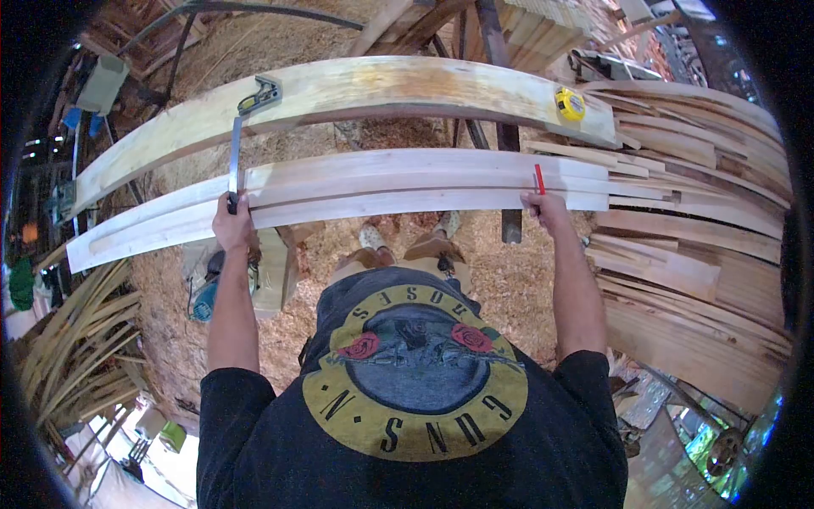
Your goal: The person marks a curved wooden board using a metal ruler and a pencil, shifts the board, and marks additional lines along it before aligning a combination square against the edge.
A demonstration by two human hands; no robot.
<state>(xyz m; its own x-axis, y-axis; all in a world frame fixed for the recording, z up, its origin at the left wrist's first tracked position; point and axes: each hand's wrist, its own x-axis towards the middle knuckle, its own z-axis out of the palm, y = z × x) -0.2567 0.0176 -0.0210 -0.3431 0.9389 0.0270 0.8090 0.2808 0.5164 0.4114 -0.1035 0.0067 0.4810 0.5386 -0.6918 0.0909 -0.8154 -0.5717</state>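
Two long pale boards (381, 174) lie side by side across the view in front of me. My left hand (231, 222) is closed around the near end of a metal square (235, 161) with a dark handle, at the near edge of the boards. My right hand (547, 209) is closed at the boards' near edge on the right, with a red pencil (539, 179) sticking up from it over the wood. Whether the fingers also grip the boards is hidden.
Beyond lies a thick plank (373, 81) with a dark clamp-like tool (259, 95) and a yellow tape measure (570, 103) on it. Stacked boards (695, 246) stand right. A teal power tool (204, 301) is below left. Thin strips (80, 331) lie far left.
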